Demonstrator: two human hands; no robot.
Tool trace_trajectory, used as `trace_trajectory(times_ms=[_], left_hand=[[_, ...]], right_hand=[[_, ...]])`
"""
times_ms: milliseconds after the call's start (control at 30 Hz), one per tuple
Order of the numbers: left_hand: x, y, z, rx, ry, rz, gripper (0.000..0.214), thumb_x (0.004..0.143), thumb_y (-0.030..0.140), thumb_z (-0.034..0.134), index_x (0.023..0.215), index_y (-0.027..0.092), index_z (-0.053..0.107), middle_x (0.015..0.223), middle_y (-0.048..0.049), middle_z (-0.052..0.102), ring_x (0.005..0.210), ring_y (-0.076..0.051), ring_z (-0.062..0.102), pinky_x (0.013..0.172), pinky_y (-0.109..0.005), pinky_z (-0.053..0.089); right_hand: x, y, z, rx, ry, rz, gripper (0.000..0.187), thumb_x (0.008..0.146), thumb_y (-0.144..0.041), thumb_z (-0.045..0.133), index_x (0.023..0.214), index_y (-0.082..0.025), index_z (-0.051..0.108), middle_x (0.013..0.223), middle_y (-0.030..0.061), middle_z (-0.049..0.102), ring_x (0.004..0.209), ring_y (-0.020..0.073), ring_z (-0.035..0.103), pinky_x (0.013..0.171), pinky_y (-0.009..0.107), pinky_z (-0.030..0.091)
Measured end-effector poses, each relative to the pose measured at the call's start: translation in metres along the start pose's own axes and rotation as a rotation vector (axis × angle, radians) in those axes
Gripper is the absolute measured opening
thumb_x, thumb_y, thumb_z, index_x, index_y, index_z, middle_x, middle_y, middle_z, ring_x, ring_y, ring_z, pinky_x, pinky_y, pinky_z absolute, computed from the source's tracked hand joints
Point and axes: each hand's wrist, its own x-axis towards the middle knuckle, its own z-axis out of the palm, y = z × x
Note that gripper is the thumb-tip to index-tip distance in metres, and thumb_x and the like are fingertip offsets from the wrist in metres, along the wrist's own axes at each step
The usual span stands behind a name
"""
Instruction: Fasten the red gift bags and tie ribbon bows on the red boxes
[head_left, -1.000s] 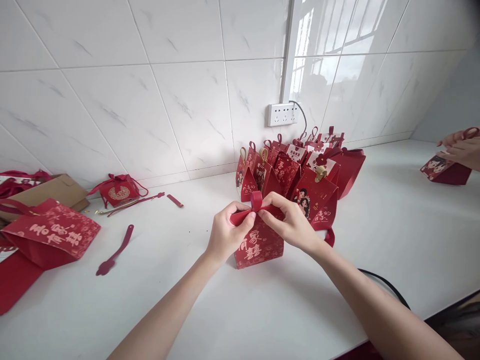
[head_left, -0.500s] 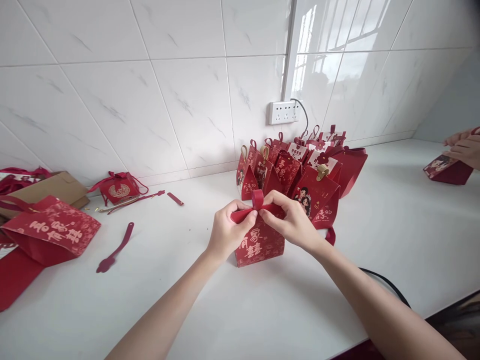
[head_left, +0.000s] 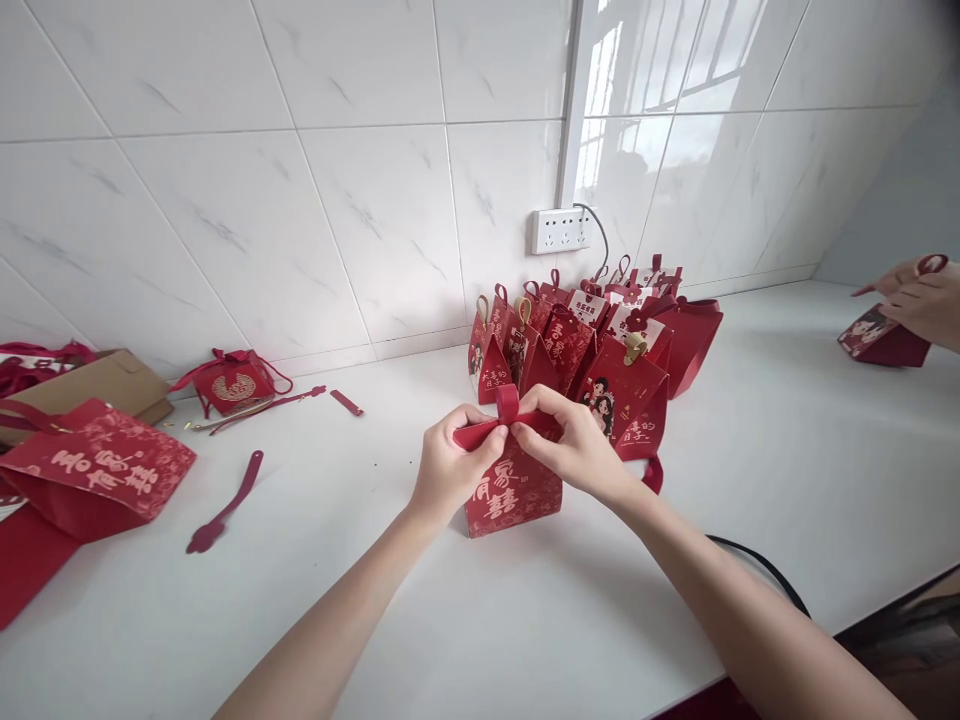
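A red paper gift box [head_left: 517,497] with pale Chinese lettering stands upright on the white counter in front of me. My left hand [head_left: 454,450] pinches the left part of its top edge between thumb and fingers. Opposite it, my right hand [head_left: 566,440] grips the right part of the same edge, the two thumbs almost meeting. Between them a dark red strap loop [head_left: 508,403] sticks up from the box top. My fingers cover much of the upper edge.
Behind my hands several finished-looking red boxes [head_left: 626,390] are grouped by the tiled wall. Leftward lie an opened red box [head_left: 112,460], a loose strap [head_left: 229,505], a small red pouch-like box [head_left: 234,385] and a brown carton [head_left: 124,385]. At far right another person's hands [head_left: 919,300] handle a red box.
My view has shifted slightly. My hands keep their hold on the box's top edge. At far right, the other person's hand has shifted, and the loop on that box shows more.
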Motion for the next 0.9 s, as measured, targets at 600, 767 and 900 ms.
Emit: trace_trajectory(times_ms=[600, 767, 900], left_hand=[[-0.005, -0.010, -0.001, -0.012, -0.012, -0.034, 0.023, 0.077, 0.039, 0.060, 0.072, 0.017, 0.058, 0.058, 0.0019, 0.054, 0.053, -0.010, 0.049, 0.051, -0.021, 0.041], [-0.023, -0.044, -0.002, -0.126, -0.060, -0.032, 0.031, 0.079, 0.043, 0.054, 0.095, 0.016, 0.053, 0.087, -0.0057, 0.063, 0.081, -0.019, 0.061, 0.070, -0.029, 0.050], [-0.031, -0.052, -0.008, -0.149, -0.199, -0.053, 0.030, 0.080, 0.039, 0.054, 0.101, 0.018, 0.049, 0.095, -0.0078, 0.065, 0.086, -0.021, 0.062, 0.074, -0.031, 0.051]], right_hand=[[0.000, -0.001, -0.003, 0.011, -0.021, -0.014, 0.010, 0.084, -0.025, 0.050, 0.076, -0.019, 0.053, 0.080, 0.0006, 0.061, 0.071, 0.0132, 0.055, 0.063, 0.024, 0.042], [0.002, 0.006, -0.002, 0.049, -0.025, -0.013, 0.024, 0.090, -0.036, 0.043, 0.081, -0.019, 0.057, 0.084, 0.0020, 0.061, 0.079, 0.0149, 0.057, 0.073, 0.027, 0.044], [0.003, 0.003, -0.009, 0.086, 0.201, 0.015, 0.031, 0.089, -0.042, 0.044, 0.109, -0.021, 0.054, 0.105, 0.0064, 0.060, 0.094, 0.0181, 0.056, 0.081, 0.032, 0.044]])
